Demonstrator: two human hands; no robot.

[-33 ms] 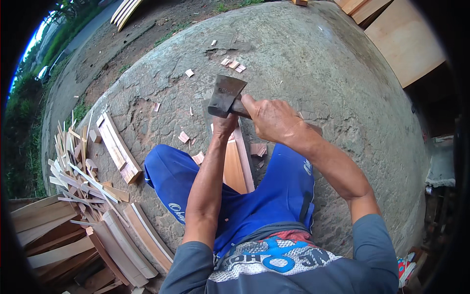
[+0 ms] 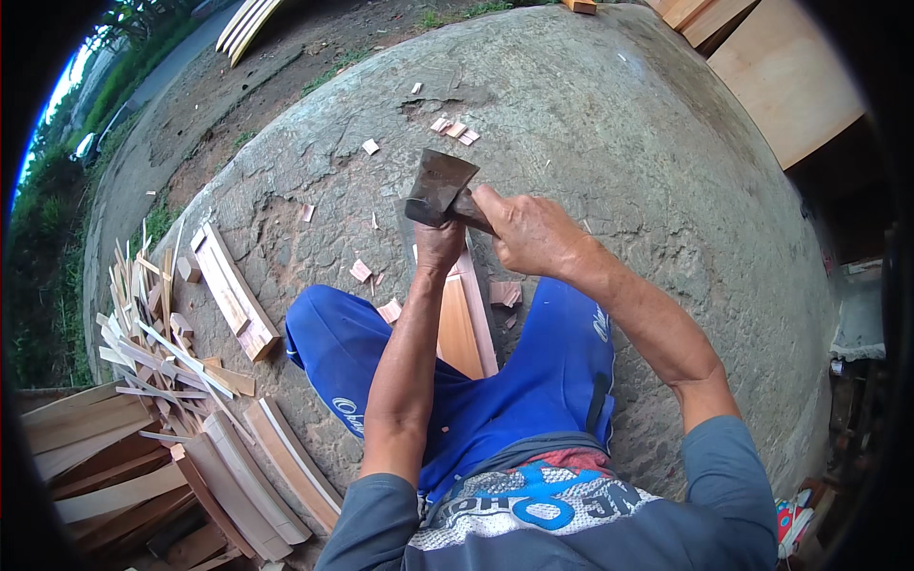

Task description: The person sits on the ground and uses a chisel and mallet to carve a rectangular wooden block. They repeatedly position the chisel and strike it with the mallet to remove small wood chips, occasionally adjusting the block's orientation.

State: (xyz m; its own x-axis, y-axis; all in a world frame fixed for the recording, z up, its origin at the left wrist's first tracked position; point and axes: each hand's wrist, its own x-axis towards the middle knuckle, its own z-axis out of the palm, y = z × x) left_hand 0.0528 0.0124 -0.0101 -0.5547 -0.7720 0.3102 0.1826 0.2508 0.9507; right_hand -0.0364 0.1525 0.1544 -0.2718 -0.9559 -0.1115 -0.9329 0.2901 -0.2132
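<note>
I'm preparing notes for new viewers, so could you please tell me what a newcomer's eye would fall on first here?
Probably the axe, held in the right grip just above the picture's middle. Next come the blue trousers below it and the heap of wood strips at the left.

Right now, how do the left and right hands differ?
The right hand is closed around the handle of the hatchet; the left hand's grip can't be seen.
The right hand's back shows plainly; the left hand is partly hidden behind the hatchet's head.
Both are bare.
</note>
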